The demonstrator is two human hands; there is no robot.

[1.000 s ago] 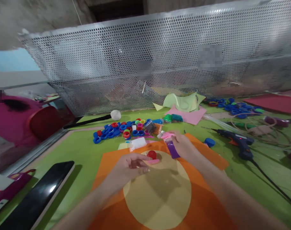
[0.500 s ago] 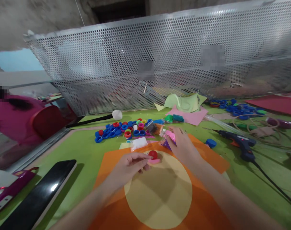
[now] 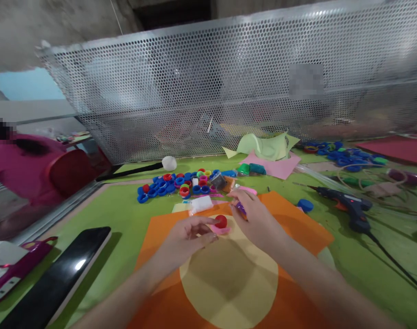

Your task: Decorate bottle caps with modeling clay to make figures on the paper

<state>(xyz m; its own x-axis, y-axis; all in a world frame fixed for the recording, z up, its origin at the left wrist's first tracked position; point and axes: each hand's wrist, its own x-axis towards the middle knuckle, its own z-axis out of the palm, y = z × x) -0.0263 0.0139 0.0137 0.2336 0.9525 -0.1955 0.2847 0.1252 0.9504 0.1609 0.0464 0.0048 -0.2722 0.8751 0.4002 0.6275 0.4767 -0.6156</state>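
Note:
My left hand (image 3: 191, 233) holds a small red ball (image 3: 221, 221) with a curved pink piece (image 3: 221, 229) below it, at the fingertips. They are over the top of a pale yellow paper circle (image 3: 232, 283) on an orange sheet (image 3: 297, 224). My right hand (image 3: 256, 214) curls its fingers round a small purple packet (image 3: 241, 208), partly covered by the hand. Just beyond these fingers shows a pink packet (image 3: 248, 190). A white packet (image 3: 200, 204) lies between the hands, farther back.
Blue and coloured rings (image 3: 163, 185) lie behind the sheet. To the right is a corded glue gun (image 3: 345, 201) beside a blue cap (image 3: 305, 205). A black phone (image 3: 64, 269) lies at left. Perforated metal (image 3: 195, 91) stands at the back. A person in pink (image 3: 19, 169) is at far left.
My right hand has drawn slightly back from the pink packet, its fingers closing round the purple one. My left hand stays by the red ball, its thumb a little farther forward.

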